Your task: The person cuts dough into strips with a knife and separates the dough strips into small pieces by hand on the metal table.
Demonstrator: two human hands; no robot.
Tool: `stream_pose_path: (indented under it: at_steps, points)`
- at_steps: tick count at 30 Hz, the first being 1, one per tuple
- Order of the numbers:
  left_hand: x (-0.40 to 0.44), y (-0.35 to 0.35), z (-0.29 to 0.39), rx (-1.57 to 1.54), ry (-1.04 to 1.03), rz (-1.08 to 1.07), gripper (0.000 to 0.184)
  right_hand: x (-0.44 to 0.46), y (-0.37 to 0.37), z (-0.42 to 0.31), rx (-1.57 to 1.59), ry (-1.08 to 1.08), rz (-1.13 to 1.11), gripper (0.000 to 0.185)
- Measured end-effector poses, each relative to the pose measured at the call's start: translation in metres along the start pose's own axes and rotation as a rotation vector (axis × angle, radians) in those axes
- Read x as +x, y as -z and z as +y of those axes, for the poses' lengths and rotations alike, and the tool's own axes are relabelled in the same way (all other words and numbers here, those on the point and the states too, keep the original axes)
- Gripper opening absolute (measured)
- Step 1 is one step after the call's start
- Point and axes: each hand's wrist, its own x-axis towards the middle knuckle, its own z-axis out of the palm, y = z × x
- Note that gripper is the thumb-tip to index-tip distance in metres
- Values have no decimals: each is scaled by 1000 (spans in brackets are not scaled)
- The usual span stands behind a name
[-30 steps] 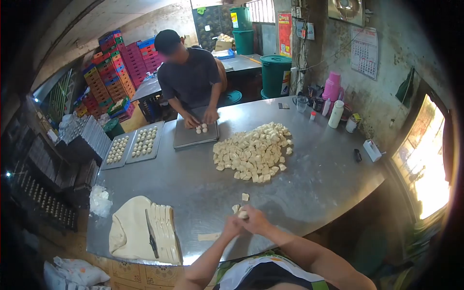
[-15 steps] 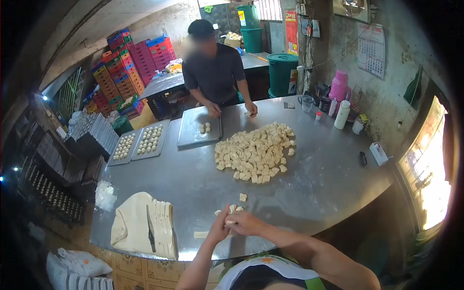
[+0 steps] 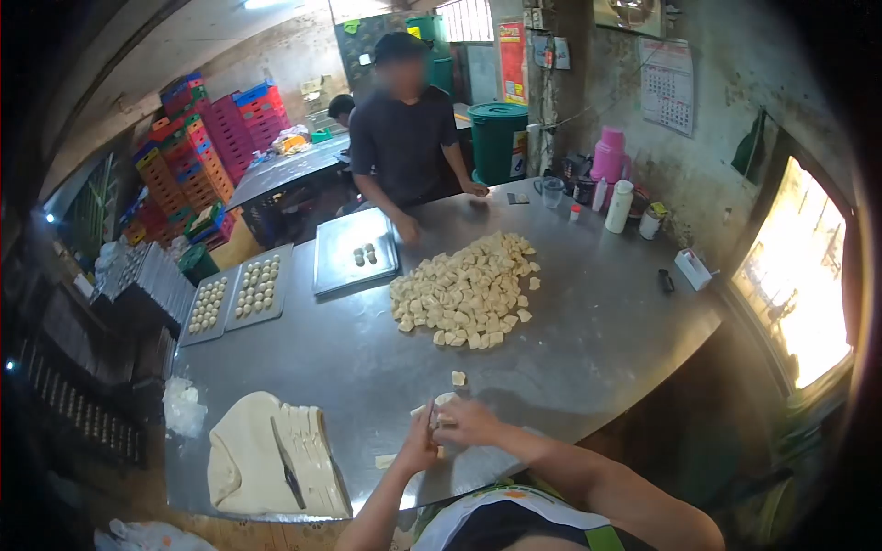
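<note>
My left hand (image 3: pixel 420 447) and my right hand (image 3: pixel 467 423) meet low over the metal table, close to its front edge. Their fingers are closed on a piece of dough, mostly hidden between them. Pale dough pieces (image 3: pixel 446 399) lie just beyond my fingertips, and a single dough square (image 3: pixel 458 377) sits a little farther off. Beside my left wrist is a short dough strip (image 3: pixel 384 461). To the left lies a big folded dough slab (image 3: pixel 246 450), its right side cut into strips, with a dark-handled knife (image 3: pixel 288 468) resting on top.
A large heap of cut dough (image 3: pixel 464 289) covers mid-table. Across it stands a co-worker (image 3: pixel 401 138) by a tray (image 3: pixel 354 280) holding several dough balls. Two fuller trays (image 3: pixel 228 323) are at left, near white flour (image 3: pixel 184 406). Bottles and a pink flask (image 3: pixel 608 156) stand back right.
My view has shifted, and my hands stay together while the fingers change position. The co-worker stands more upright, and one hand has moved off the tray. Another person's head appears behind.
</note>
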Motion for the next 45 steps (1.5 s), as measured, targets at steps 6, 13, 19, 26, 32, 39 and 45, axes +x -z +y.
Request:
stream_pose_path:
  at_steps: [6, 13, 19, 26, 32, 39, 45]
  points:
    - [2, 0, -55, -271, 163, -207, 40, -1, -13, -24, 286, 36, -23, 36]
    - [3, 17, 46, 11, 126, -469, 38, -2, 5, 14, -35, -323, -151, 33]
    - [2, 4, 23, 69, 169, -8, 35, -6, -5, 16, 147, 167, -35, 38]
    - [-13, -11, -17, -107, 347, -143, 27, -11, 2, -14, 335, 119, -50, 37]
    - [-12, -27, 35, 212, 403, -346, 21, 2, -8, 55, -115, -182, -287, 47]
    - [-7, -34, -23, -101, -39, 217, 30, -3, -4, 7, 101, 100, -131, 39]
    - [10, -5, 5, -186, 146, -181, 30, -1, 4, -22, 287, 29, 16, 39]
